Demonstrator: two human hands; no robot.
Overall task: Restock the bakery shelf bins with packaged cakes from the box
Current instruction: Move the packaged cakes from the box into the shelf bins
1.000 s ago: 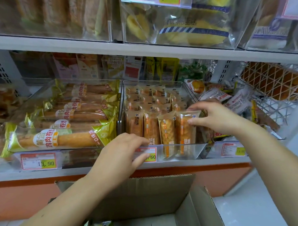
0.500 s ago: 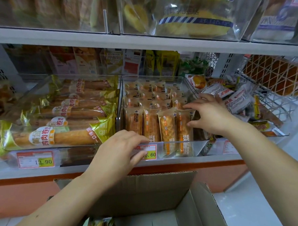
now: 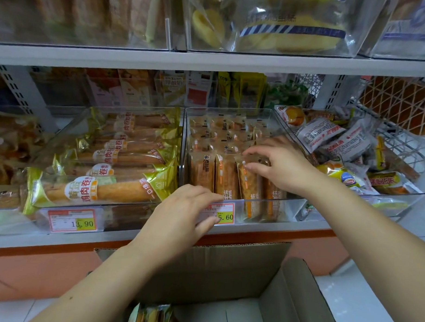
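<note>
Fingers: right hand pinching front cake packet, seemingly | left hand gripping bin rim

Light even and soft, moderately bright, no hard shadows. Top shelf bags smeared and out of focus; clear film there throws white glare spots. Gold wrappers in the left bin catch bright highlights. Clear bin front shows faint reflections. Back of the lower shelf dimmer, detail muddy. Strong wide-angle bend: shelf edge bows, uprights lean outward at both sides. Price tags sharp enough to read. Box interior lower down is shaded.
</note>
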